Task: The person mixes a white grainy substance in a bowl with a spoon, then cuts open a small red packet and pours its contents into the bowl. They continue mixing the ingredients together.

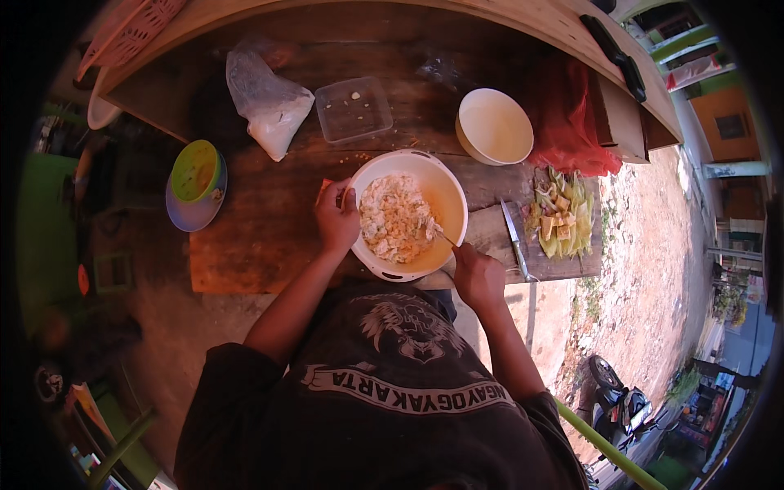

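A white plastic basin (454, 202) stands on the wooden table near its front edge. Inside it lies a lumpy, pale mixture (395, 217) with yellowish bits, heaped mostly to the left. My left hand (338, 219) grips the basin's left rim, thumb uppermost. In my right hand (479, 277) is the handle of a metal spoon (449, 239), held over the basin's lower right rim. The spoon's head is coated in mixture and partly hidden by it.
A knife (516, 239) lies right of the basin, beside corn husks (576, 239) and cut corncob pieces (558, 222). Behind are a cream bowl (495, 127), a clear plastic container (354, 110) and a bag of white powder (275, 116). A green bowl (195, 171) sits on a plate (199, 219) at left.
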Motion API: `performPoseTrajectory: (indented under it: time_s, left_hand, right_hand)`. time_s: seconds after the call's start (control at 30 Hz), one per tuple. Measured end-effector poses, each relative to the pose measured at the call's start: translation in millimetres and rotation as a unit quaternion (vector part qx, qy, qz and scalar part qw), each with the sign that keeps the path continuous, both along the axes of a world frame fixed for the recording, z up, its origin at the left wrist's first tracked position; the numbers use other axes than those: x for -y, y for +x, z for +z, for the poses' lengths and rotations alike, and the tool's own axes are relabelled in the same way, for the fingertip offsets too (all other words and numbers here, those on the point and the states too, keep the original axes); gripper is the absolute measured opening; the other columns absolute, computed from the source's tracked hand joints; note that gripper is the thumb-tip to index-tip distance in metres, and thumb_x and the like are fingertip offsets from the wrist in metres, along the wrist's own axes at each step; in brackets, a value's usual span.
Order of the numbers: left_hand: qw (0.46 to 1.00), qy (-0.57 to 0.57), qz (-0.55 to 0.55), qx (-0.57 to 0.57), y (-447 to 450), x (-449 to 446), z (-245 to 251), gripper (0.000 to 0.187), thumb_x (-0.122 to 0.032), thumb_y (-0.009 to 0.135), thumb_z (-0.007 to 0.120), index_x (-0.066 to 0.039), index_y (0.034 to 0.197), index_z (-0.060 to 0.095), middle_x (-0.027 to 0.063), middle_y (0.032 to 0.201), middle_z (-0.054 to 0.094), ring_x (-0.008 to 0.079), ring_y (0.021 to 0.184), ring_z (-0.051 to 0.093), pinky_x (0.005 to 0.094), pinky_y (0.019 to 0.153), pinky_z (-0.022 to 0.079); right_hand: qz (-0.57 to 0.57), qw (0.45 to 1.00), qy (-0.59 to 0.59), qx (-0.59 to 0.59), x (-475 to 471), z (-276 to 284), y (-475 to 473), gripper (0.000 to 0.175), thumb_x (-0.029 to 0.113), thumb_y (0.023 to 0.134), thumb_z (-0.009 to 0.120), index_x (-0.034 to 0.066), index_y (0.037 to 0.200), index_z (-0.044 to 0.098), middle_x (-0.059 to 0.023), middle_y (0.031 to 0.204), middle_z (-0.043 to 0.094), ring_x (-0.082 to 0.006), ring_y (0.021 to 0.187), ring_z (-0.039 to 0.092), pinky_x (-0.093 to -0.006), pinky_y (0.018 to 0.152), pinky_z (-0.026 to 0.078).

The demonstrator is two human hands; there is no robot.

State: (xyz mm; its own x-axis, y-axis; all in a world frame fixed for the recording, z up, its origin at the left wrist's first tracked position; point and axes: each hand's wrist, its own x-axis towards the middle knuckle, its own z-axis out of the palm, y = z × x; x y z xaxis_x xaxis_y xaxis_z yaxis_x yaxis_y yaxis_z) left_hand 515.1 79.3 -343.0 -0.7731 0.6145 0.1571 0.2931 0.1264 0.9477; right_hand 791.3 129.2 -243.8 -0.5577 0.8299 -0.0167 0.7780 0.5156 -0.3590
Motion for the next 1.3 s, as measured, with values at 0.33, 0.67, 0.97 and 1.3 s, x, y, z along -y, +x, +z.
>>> performPoseTrajectory:
  time_s: [0.33,0.67,0.97,1.3]
  left_hand:
    - [0.978,0.064,0.121,0.159,-21.5,11.2,-34.4,0.017,-0.016,0.096,0.068,-0.003,0.107,0.072,0.0074,0.089,0.071,0.0173,0.08,0.066,0.0321,0.074,0.053]
    - [0.958,-0.281,0.04,-0.04,-62.0,35.6,-12.8,0.036,-0.029,0.088,0.076,-0.007,0.116,0.07,0.0104,0.098,0.073,0.0281,0.09,0.071,0.0406,0.08,0.054]
    - [0.945,-0.316,-0.02,-0.083,-58.9,26.5,-5.7,0.048,-0.033,0.085,0.077,-0.011,0.126,0.067,0.013,0.113,0.071,0.0319,0.102,0.069,0.0423,0.087,0.055]
    - [0.937,-0.338,0.002,-0.088,-58.6,17.3,-15.4,0.047,-0.031,0.085,0.076,-0.008,0.125,0.067,0.0124,0.107,0.07,0.0316,0.095,0.069,0.0429,0.083,0.054]
  right_hand:
    - [-0.022,0.999,0.01,0.021,3.1,-12.9,3.0,0.019,0.022,0.097,0.059,0.008,0.084,0.062,-0.018,0.066,0.065,-0.0405,0.063,0.066,-0.0515,0.057,0.049]
    - [-0.09,0.994,-0.028,0.051,1.0,-8.2,-7.4,0.029,0.031,0.099,0.059,0.0059,0.087,0.067,-0.0188,0.07,0.068,-0.042,0.067,0.067,-0.0517,0.061,0.051]
    - [-0.32,0.919,-0.085,-0.216,-6.2,-48.8,78.5,0.027,0.026,0.097,0.067,0.0,0.1,0.072,-0.0157,0.082,0.074,-0.0285,0.074,0.073,-0.043,0.069,0.054]
    - [-0.26,0.956,-0.137,-0.008,101.3,-143.8,181.5,0.032,0.011,0.085,0.068,-0.0007,0.115,0.067,-0.022,0.111,0.071,-0.0377,0.103,0.07,-0.0444,0.089,0.056]
